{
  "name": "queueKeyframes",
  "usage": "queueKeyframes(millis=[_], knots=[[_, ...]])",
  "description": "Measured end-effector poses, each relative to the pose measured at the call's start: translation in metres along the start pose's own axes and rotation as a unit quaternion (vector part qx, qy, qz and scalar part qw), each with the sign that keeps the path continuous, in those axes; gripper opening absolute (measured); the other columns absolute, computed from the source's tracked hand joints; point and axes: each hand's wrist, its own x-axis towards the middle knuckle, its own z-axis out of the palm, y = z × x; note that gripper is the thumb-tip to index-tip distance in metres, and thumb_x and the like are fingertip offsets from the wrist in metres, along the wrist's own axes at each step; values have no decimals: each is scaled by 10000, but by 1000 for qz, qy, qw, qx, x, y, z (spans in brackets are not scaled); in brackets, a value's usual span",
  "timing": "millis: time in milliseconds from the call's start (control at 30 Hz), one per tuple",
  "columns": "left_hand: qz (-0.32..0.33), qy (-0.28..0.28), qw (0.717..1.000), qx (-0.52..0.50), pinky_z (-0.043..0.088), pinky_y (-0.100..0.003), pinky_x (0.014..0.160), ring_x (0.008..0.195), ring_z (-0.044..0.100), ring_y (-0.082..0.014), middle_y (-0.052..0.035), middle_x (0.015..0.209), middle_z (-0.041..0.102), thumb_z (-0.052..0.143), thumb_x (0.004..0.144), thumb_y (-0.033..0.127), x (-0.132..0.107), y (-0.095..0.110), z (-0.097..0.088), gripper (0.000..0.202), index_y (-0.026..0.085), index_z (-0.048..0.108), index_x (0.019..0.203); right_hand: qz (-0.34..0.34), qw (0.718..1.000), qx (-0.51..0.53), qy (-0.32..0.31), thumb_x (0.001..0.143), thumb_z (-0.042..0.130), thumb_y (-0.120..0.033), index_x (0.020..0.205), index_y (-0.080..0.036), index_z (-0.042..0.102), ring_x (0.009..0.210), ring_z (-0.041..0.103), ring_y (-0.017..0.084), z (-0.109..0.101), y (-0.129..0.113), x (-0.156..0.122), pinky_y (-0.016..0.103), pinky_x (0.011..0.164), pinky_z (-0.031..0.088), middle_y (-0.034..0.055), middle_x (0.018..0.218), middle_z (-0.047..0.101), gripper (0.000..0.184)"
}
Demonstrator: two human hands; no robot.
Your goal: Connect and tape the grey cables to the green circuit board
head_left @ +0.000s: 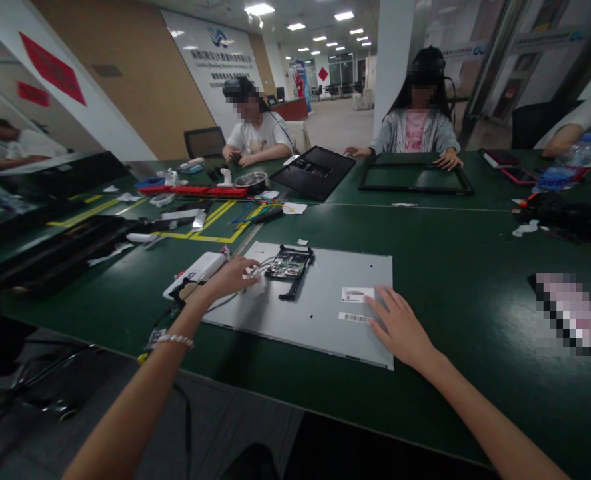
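Observation:
A flat grey metal panel (325,333), perhaps the back of a screen, lies before me. On it sits a green circuit board (288,267) in a black bracket. My left hand (232,277) hovers at the panel's left side, fingers apart and slightly bent, beside thin grey cables (262,267) that run to the board; whether it touches them I cannot tell. With spread fingers, my right hand (405,330) rests on the panel's right edge, by two white labels (358,295). A white box-shaped device (195,273) lies under and behind my left wrist.
Across the green table (455,267) two people sit, one with hands on a black frame (415,190). A black panel (315,170), red tray (195,191) and metal bowl (251,180) lie at the back. Long black parts (55,250) lie left; a bottle (570,160) stands right.

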Motion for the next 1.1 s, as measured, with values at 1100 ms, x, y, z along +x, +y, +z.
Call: queueKeyframes(millis=[1100], knots=[[-134, 210, 961, -116, 473, -273, 866, 959, 662, -234, -124, 1005, 742, 567, 725, 219, 147, 65, 32, 326, 107, 751, 970, 4, 1000, 5, -5, 998, 330, -464, 1500, -243, 383, 1500, 103, 280, -1, 1, 3, 489, 1197, 145, 87, 1624, 222, 551]])
